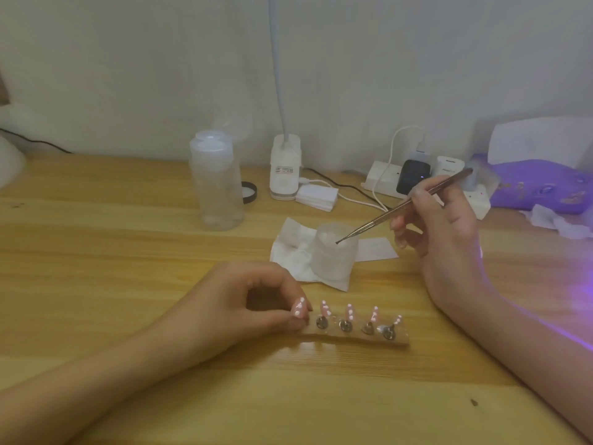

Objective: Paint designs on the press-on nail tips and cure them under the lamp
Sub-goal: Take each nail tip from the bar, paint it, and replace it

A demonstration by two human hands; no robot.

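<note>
A wooden holder strip (356, 338) lies on the table near the front, carrying several pink nail tips (349, 311) with white dots on metal stands. My left hand (253, 303) pinches the strip's left end between thumb and fingers. My right hand (439, 226) holds a thin metal dotting pen (398, 207) like a pencil. Its tip hangs over a small frosted cup (333, 255) that stands on a white tissue (292, 252). Violet light falls across my right forearm from the right; the lamp itself is out of view.
A clear plastic bottle (216, 181) stands behind the cup, a black lid (249, 192) beside it. Against the wall are a white clip lamp base (285, 168), a power strip with chargers (414, 178) and a purple case (545, 187). Crumpled tissue (561, 220) lies at the far right.
</note>
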